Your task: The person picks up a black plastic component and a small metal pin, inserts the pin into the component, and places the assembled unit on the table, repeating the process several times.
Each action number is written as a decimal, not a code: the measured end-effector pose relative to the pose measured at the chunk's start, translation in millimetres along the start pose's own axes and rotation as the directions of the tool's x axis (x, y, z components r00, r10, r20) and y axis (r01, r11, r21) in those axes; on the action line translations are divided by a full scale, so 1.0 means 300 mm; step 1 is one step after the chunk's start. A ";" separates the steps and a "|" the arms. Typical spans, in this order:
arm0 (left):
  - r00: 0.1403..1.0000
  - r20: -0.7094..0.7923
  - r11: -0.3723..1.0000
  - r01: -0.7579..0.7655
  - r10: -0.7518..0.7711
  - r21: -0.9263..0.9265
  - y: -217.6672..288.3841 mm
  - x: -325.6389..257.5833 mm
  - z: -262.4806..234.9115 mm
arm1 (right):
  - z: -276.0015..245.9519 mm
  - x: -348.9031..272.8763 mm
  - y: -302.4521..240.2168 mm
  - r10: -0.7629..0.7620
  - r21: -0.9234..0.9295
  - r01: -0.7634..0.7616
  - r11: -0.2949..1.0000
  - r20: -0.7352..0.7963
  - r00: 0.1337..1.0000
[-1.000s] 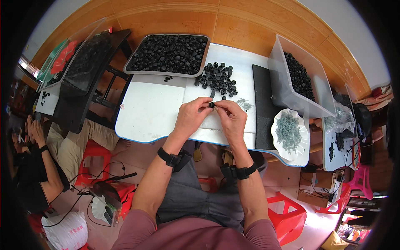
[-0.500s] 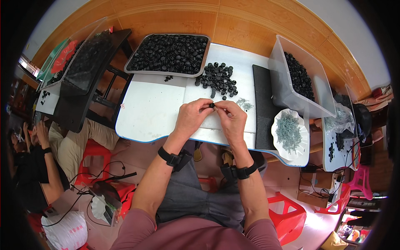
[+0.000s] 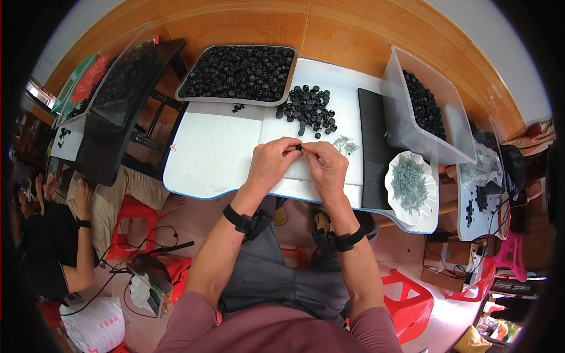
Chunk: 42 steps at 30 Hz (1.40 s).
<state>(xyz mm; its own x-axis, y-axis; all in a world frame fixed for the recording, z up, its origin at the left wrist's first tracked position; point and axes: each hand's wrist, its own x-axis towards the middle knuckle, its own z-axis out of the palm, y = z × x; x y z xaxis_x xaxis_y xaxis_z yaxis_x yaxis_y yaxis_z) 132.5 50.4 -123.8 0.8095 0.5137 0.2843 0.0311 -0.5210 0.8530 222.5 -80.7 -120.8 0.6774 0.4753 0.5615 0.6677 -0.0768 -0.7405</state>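
Over the near middle of the white table (image 3: pixel 218 147), my two hands meet fingertip to fingertip. My left hand (image 3: pixel 272 163) pinches a small round black cap (image 3: pixel 299 147) between thumb and fingers. My right hand (image 3: pixel 328 169) is closed in a pinch against the cap's right side; whether a small piece sits in its fingertips is hidden. Just beyond the hands lies a loose pile of black caps (image 3: pixel 309 109). Right of that pile is a small scatter of thin grey-green pieces (image 3: pixel 346 145). More such pieces (image 3: pixel 409 185) fill a white scalloped dish (image 3: pixel 395 203).
A metal tray (image 3: pixel 276 103) heaped with black caps stands at the back left. A dark mat (image 3: pixel 372 153) lies beside a clear plastic bin (image 3: pixel 406 132) of caps. Red stools (image 3: pixel 406 306) stand below. Another person's arm (image 3: pixel 84 253) is at far left.
My hands stay together at the cap, with only slight finger movement. The whole view has shifted a little. At far left, the other person's arm has moved.
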 end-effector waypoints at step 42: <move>0.970 0.123 0.964 0.228 -0.211 -0.140 0.019 0.031 -0.047 | 0.008 0.002 0.022 0.255 0.243 -0.225 0.944 -0.101 0.962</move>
<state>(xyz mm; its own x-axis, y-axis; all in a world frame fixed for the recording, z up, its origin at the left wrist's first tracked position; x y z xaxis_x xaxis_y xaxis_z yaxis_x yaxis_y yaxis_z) 132.0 61.8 -110.0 0.8505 0.5243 0.0417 0.1323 -0.2900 0.9478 226.7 -78.7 -126.3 0.8527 0.3493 0.3885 0.4029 0.0337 -0.9146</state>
